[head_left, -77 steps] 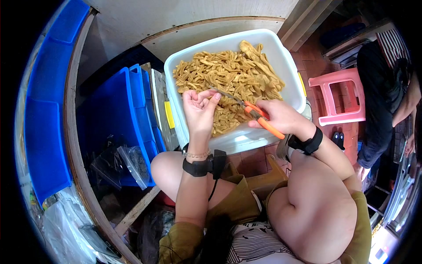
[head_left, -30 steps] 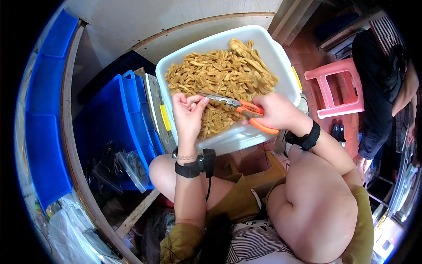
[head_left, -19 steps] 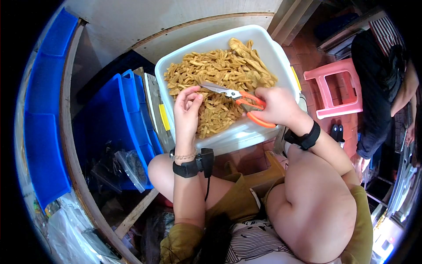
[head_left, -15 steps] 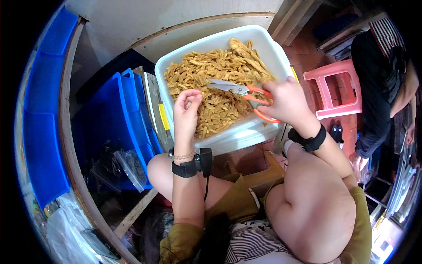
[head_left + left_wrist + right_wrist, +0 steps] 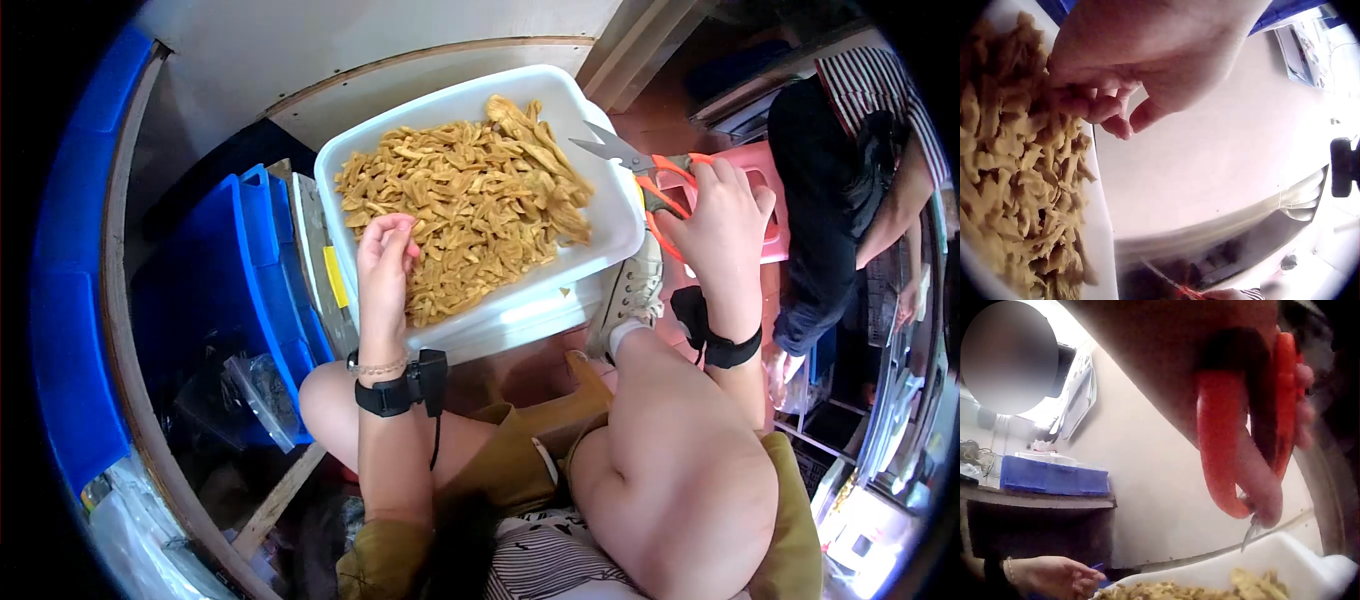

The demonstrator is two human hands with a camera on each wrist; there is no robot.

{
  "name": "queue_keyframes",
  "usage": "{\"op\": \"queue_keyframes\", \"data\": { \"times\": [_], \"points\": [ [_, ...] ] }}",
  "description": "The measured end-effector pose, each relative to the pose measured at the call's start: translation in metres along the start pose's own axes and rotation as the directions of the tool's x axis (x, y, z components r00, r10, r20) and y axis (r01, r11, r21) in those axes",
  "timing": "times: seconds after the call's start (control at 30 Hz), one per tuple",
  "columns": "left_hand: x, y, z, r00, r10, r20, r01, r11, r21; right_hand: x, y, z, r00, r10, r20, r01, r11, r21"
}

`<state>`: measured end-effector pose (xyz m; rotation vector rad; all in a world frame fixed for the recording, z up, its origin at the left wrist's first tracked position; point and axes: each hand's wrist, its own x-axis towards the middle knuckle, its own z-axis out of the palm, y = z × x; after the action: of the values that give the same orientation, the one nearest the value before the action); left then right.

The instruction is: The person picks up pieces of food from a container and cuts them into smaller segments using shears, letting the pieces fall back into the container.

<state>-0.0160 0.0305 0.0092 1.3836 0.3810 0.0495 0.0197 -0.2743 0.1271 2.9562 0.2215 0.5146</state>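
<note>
My right hand (image 5: 722,222) grips orange-handled scissors (image 5: 620,152) over the tub's right rim, blades apart and pointing left. In the right wrist view, the fingers wrap the orange handle loops (image 5: 1222,444). Over the tub's near left side is my left hand (image 5: 385,265), fingers loosely curled with the thumb close to the fingertips. Nothing shows between them in the left wrist view (image 5: 1129,81). Below lie many short golden-brown, wrinkled food strips (image 5: 450,210), filling much of the white tub (image 5: 615,225). Longer whole pieces (image 5: 535,150) of the same food lie at its far right.
Blue bins (image 5: 215,290) stand left of the tub, with plastic bags inside. A pale wall (image 5: 380,35) rises behind it. To the right are a pink stool (image 5: 775,240) and another person (image 5: 830,190) in dark trousers. My shoe (image 5: 635,295) is beside the tub's near right corner.
My right hand has carried the scissors rightward from the middle of the tub to its right rim. My left hand stays over the left side, and the whole view has shifted slightly.
</note>
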Motion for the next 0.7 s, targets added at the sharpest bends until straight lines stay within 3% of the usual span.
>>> {"op": "queue_keyframes", "data": {
  "times": [0.07,0.17,0.3,0.4,0.53,0.6,0.67,0.7],
  "points": [
    [0.003,-0.002,-0.001,1.000,0.003,0.017,-0.002,0.999,-0.041,-0.001,0.003,-0.004,0.999,0.035,0.023,-0.035,0.999,-0.037],
    [0.000,0.003,0.001,1.000,-0.013,0.020,0.013,1.000,-0.024,-0.001,0.000,-0.001,0.981,0.035,0.188,-0.022,0.997,-0.069],
    [0.000,-0.002,0.000,0.999,0.004,0.038,-0.004,1.000,0.001,0.001,-0.010,0.019,0.975,-0.021,0.220,0.033,0.998,-0.049],
    [0.000,-0.006,0.001,1.000,-0.009,0.030,0.008,1.000,0.015,0.009,-0.017,0.042,0.989,-0.071,0.131,0.079,0.995,-0.058],
    [0.000,-0.011,0.003,0.999,0.003,0.035,-0.004,1.000,0.023,0.019,-0.019,0.069,0.960,-0.117,0.256,0.146,0.984,-0.100],
    [0.001,-0.011,0.004,0.999,0.003,0.035,-0.004,0.999,0.031,0.020,-0.014,0.072,0.911,-0.046,0.410,0.048,0.999,0.005],
    [0.001,-0.010,0.004,0.999,-0.010,0.043,0.009,1.000,0.019,0.022,0.003,0.062,0.910,-0.060,0.411,0.020,0.995,0.101],
    [0.001,-0.009,0.004,0.999,-0.010,0.037,0.009,1.000,0.017,0.022,0.010,0.056,0.894,0.012,0.449,-0.127,0.965,0.228]
  ]
}}
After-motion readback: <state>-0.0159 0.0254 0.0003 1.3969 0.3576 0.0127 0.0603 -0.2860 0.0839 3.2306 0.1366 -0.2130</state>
